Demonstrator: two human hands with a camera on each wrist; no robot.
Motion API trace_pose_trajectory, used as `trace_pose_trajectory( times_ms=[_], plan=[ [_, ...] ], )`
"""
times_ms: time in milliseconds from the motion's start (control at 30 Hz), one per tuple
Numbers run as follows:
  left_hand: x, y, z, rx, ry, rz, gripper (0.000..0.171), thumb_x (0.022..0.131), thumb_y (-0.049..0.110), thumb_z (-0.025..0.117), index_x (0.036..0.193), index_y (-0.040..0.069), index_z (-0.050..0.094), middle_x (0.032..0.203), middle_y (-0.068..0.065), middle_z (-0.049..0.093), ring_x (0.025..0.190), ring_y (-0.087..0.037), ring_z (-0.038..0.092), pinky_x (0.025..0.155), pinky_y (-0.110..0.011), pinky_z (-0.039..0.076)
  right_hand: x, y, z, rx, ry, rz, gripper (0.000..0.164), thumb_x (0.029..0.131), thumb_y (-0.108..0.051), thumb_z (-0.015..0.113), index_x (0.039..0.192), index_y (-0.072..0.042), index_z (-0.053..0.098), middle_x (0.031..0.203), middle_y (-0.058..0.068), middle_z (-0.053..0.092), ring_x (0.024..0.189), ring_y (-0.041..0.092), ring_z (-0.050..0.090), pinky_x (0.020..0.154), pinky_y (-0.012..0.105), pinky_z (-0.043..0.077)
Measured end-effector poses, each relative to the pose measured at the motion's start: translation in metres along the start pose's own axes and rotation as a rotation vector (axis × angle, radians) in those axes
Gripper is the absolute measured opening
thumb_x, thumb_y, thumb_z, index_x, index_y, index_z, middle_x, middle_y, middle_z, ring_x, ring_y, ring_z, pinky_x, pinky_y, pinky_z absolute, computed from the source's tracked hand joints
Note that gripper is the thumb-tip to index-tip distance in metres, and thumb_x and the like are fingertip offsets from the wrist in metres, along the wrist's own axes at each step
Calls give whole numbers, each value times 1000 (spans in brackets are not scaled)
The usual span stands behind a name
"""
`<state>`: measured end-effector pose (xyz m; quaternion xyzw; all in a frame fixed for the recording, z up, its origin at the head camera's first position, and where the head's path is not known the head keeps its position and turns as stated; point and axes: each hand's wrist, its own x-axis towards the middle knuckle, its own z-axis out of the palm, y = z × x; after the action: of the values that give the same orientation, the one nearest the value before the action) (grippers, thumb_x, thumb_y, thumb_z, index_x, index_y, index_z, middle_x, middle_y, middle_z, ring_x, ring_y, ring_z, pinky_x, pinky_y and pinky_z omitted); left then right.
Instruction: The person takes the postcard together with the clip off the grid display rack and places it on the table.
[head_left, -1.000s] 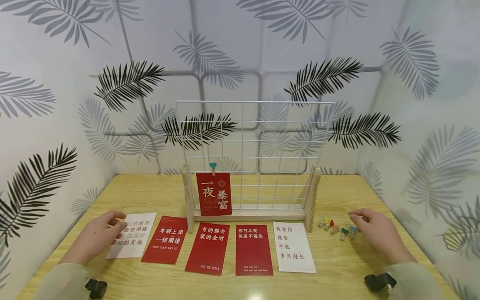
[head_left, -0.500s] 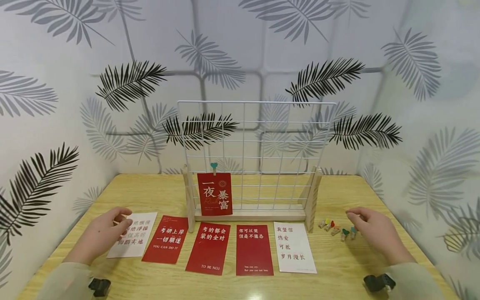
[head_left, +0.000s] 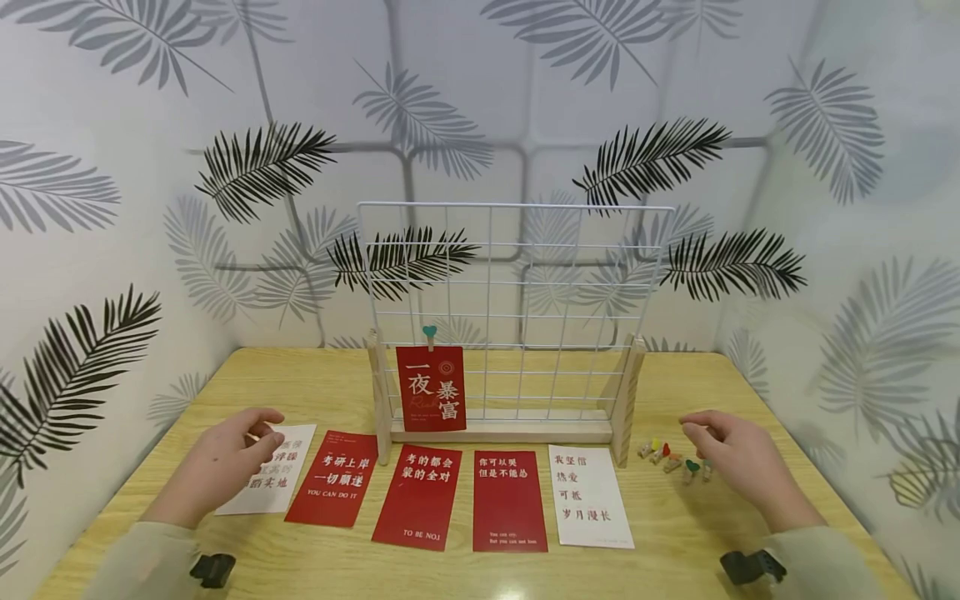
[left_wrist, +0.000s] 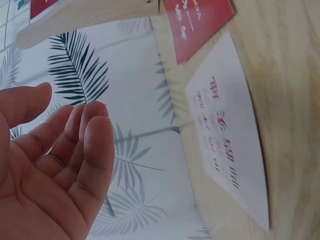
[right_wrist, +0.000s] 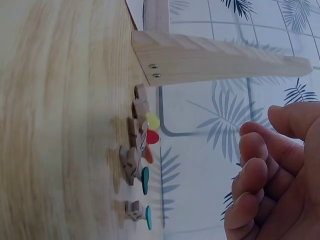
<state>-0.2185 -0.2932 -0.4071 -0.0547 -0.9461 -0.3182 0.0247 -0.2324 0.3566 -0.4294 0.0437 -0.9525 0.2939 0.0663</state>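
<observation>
My left hand [head_left: 225, 462] hovers over the left white card [head_left: 281, 492], its fingers loosely curled around nothing. The left wrist view shows the palm and bent fingertips [left_wrist: 97, 130] apart from that card. Over on the right, my right hand [head_left: 738, 458] hangs in the air beside several small wooden clothespins [right_wrist: 134, 165] with coloured heart tops. Nothing lies between its relaxed fingers. A red card [head_left: 433, 400] hangs from the white wire grid [head_left: 521, 317], held by a clothespin [head_left: 430, 333] with a teal heart.
Three red cards, the left one [head_left: 333, 483], the middle one [head_left: 416, 500] and the right one [head_left: 510, 508], lie in a row before the grid's wooden stand [head_left: 502, 432]. Another white card [head_left: 592, 504] ends the row. Patterned walls [head_left: 480, 100] enclose the wooden table [head_left: 360, 575].
My left hand has drifted right and slightly up above the white card. The right hand has shifted slightly left toward the clothespins. Cards and grid stay put.
</observation>
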Motion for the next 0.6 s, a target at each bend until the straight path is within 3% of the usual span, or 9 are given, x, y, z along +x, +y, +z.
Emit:
trace_pose_trajectory(
  times_ms=[200, 400, 600],
  plan=[
    [0, 10, 2, -29, -10, 21, 42, 104, 31, 57, 136, 5, 53, 107, -9, 64, 83, -22, 66, 68, -34, 54, 1, -10, 2, 9, 9, -20, 49, 105, -50, 48, 131, -11, 66, 92, 4, 69, 74, 20, 60, 55, 37, 44],
    [0, 21, 5, -73, -24, 38, 41, 103, 27, 59, 137, 3, 53, 103, -8, 63, 81, -23, 66, 68, -34, 55, 1, -18, 3, 16, 15, -44, 46, 105, -48, 49, 130, -13, 67, 97, 4, 71, 81, 18, 65, 58, 36, 47],
    [2, 27, 10, -101, -27, 44, 40, 103, 25, 60, 136, 4, 53, 99, -6, 62, 79, -23, 66, 68, -37, 56, 0, -27, 3, 37, 11, -58, 46, 105, -49, 49, 129, -14, 68, 90, 3, 70, 83, 24, 66, 54, 36, 45]
  ],
)
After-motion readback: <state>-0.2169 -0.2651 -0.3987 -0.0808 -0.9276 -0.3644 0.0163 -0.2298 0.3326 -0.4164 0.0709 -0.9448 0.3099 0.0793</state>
